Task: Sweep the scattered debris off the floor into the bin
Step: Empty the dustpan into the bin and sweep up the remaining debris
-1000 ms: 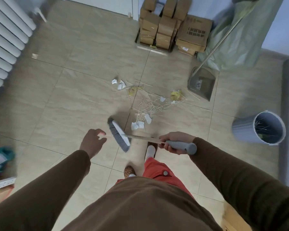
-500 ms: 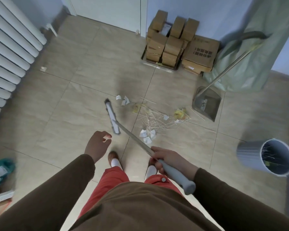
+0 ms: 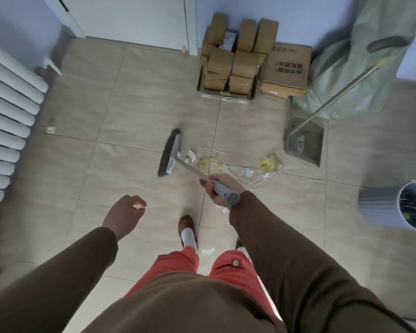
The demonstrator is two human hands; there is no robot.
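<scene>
Head view: the right hand (image 3: 217, 188) grips the broom (image 3: 178, 157) by its grey handle, the shaft running up-left to the brush head at frame centre. The debris (image 3: 235, 165) lies just right of the head, toward the dustpan (image 3: 304, 143) (the bin (image 3: 394, 206) sits lower right). The left hand (image 3: 124, 216) hangs empty, fingers loosely curled.

Looks to me like a home storage corner, beige tiled floor (image 3: 135, 111), white ribbed radiator (image 3: 7, 111), stacked brown cardboard boxes (image 3: 245, 66), white door (image 3: 130, 18), pale blue walls (image 3: 250, 8)
</scene>
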